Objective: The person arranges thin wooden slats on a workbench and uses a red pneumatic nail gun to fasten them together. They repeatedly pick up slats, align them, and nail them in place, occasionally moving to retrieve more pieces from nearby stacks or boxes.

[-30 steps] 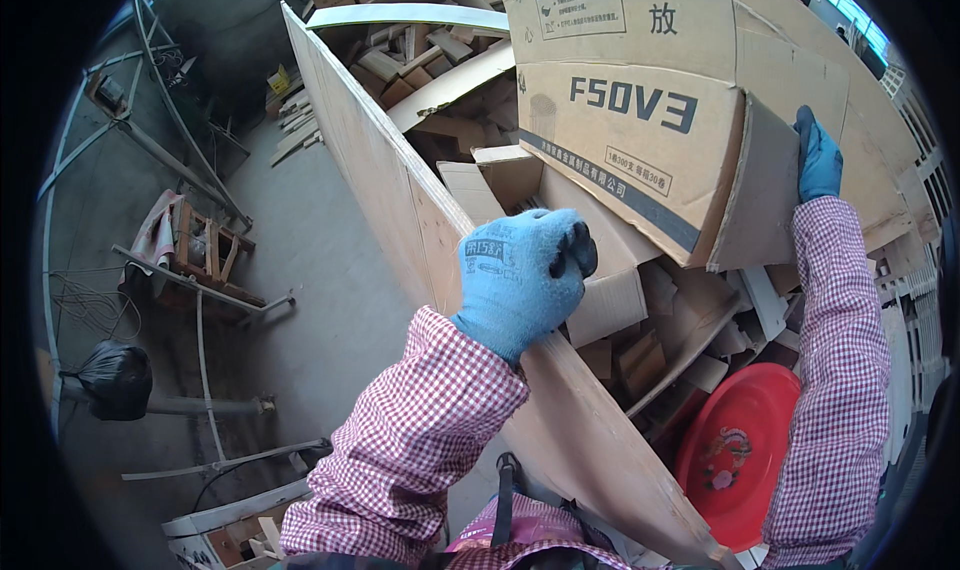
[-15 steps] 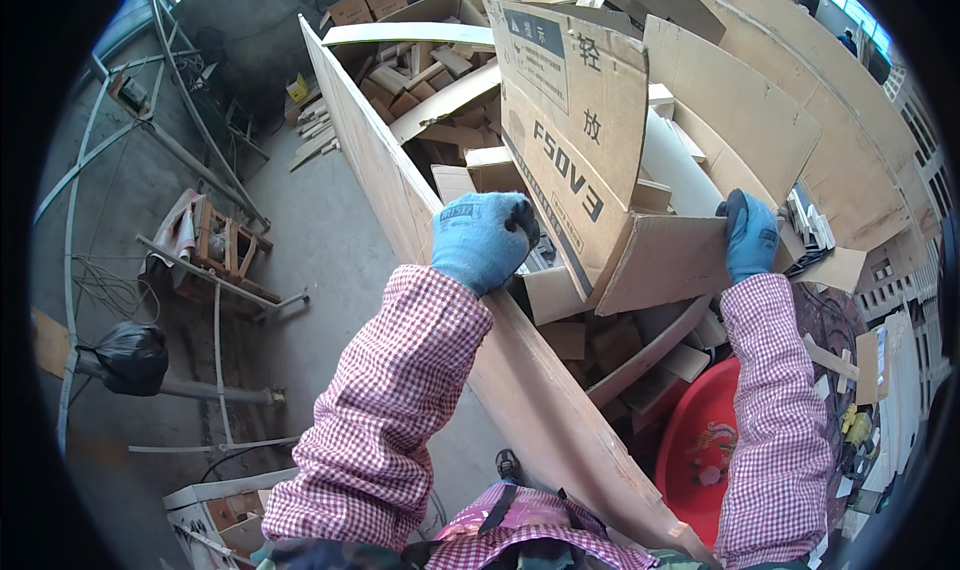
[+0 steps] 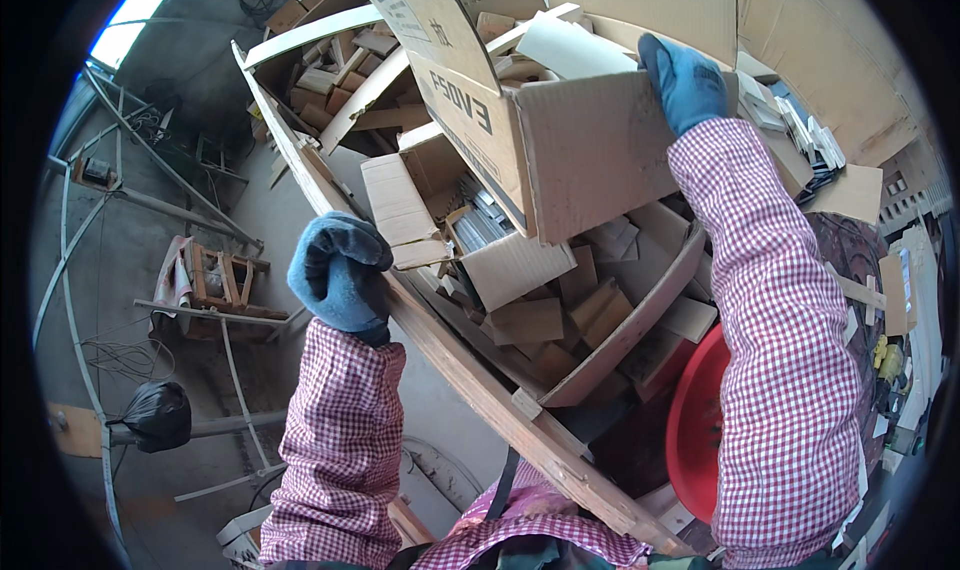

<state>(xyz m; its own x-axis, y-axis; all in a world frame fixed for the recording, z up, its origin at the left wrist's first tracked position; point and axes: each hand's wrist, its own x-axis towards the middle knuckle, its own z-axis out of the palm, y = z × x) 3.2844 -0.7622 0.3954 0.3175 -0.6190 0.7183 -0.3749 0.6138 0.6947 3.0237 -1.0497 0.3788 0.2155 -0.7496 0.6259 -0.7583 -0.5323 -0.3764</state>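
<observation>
Cardboard carton (image 3: 605, 160) grasped at its rim by my right grip (image 3: 690, 85), grey strips (image 3: 480, 220) in smaller box (image 3: 522, 270) now more exposed, left grip (image 3: 340, 270) clenched at wooden panel (image 3: 490, 400).

Matt cardboard box (image 3: 600, 160), smooth plastic basin (image 3: 690, 440)

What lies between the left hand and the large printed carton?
In the head view, a smaller open carton holding grey strips lies between the left hand and the printed carton.

Right fingers (image 3: 656, 60) grip the rim of a cardboard box (image 3: 600, 155).
</observation>
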